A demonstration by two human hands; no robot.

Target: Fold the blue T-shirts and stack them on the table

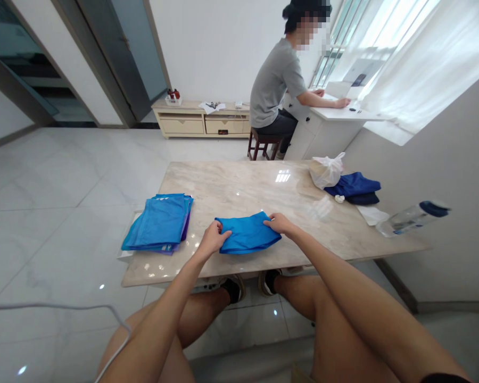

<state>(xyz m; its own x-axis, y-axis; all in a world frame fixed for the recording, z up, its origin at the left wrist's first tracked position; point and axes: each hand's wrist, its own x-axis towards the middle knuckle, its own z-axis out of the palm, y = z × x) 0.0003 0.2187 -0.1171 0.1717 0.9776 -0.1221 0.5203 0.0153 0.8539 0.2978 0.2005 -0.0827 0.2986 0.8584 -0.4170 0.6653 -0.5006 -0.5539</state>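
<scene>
A folded piece of blue fabric is held between my two hands over the front of the marble-topped table. My left hand pinches its left edge, thumb on top. At the upper right corner, my right hand grips the fabric between thumb and fingers. Whether the cloth is a bag or a garment I cannot tell. To the left lies a stack of folded blue fabric pieces, with purple ones showing underneath at its right side.
At the table's right stand a clear water bottle, dark blue cloth and a white plastic bag. Beyond the table, a person in grey sits on a stool at a white desk. A low cabinet lines the wall.
</scene>
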